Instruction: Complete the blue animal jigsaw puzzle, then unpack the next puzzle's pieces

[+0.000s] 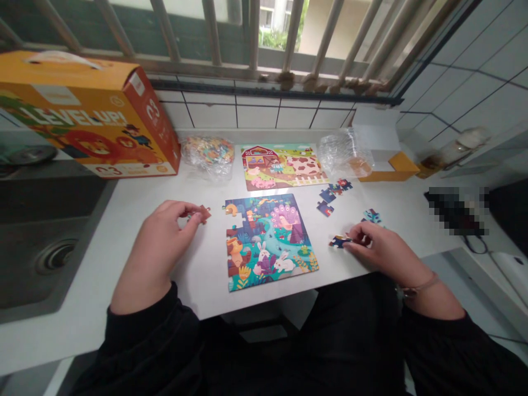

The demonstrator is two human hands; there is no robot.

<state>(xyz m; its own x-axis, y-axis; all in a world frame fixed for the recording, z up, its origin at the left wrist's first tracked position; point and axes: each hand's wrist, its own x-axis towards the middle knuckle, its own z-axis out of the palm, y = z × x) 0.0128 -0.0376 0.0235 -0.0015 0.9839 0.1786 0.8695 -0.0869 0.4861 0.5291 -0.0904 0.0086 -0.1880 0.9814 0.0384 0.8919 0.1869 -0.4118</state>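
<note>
A partly assembled jigsaw puzzle (268, 247) with a peacock, rabbits and a dog lies on the white counter between my hands. It has a gap near its upper left edge. To its left, my left hand (171, 234) pinches a reddish-brown puzzle piece (203, 214) between thumb and forefinger. My right hand (373, 245), on the other side, grips a dark blue puzzle piece (339, 241) close to the counter. Several loose pieces (327, 208) lie beyond that hand, and a teal piece (372, 216) is just behind its fingers.
A farm picture sheet (282, 166) lies behind the puzzle. Bagged pieces (209, 154) and an orange box (82, 126) stand at the back left. Crumpled clear plastic (346, 153) and an open carton (391, 170) are at the back right. A sink (49, 236) borders the counter's left.
</note>
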